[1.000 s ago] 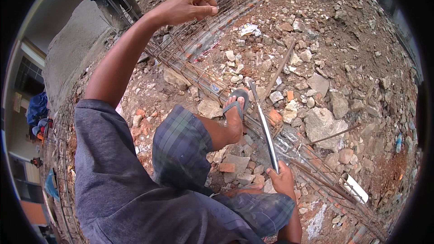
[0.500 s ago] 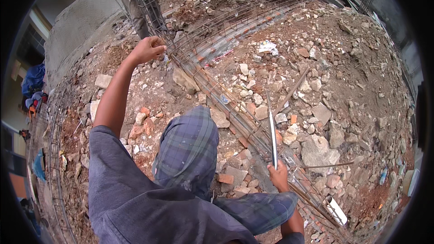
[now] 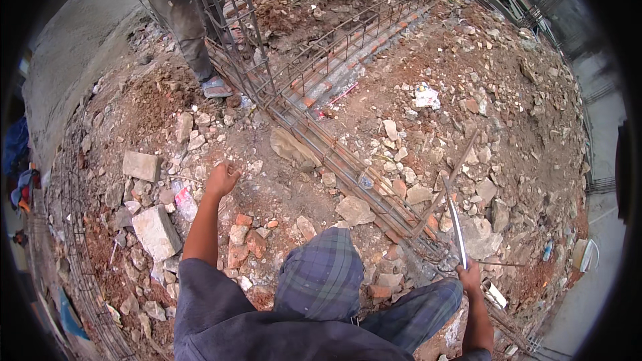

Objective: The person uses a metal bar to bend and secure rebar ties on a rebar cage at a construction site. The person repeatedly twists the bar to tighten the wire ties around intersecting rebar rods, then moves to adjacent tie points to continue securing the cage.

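My left hand [image 3: 223,178] hangs over the rubble with its fingers curled closed; whether it holds something small I cannot make out. Ahead of it lie loose stones and soil. On the right, my right hand [image 3: 469,276] is wrapped round the lower end of a long, slim tool with a shiny silver shaft [image 3: 457,230], slightly curved and narrowing to a dark tip. Its exact kind does not show. The tool points up and away, beside a rebar cage [image 3: 348,172] that runs diagonally across the ground. A brown bar [image 3: 459,167] lies near the tool's tip.
A person [image 3: 177,17] stands at the upper left, behind an upright rebar cage [image 3: 253,20]. Another cage [image 3: 364,27] runs off to the far right. Big stone blocks [image 3: 157,232] and broken bricks [image 3: 251,239] lie around my knees. A white pipe piece [image 3: 495,294] rests by my right hand.
My left hand has come away from the rebar joint, back toward me over the rubble. My right hand still grips the silver-shafted tool. The view has shifted, showing more of the standing person's legs.
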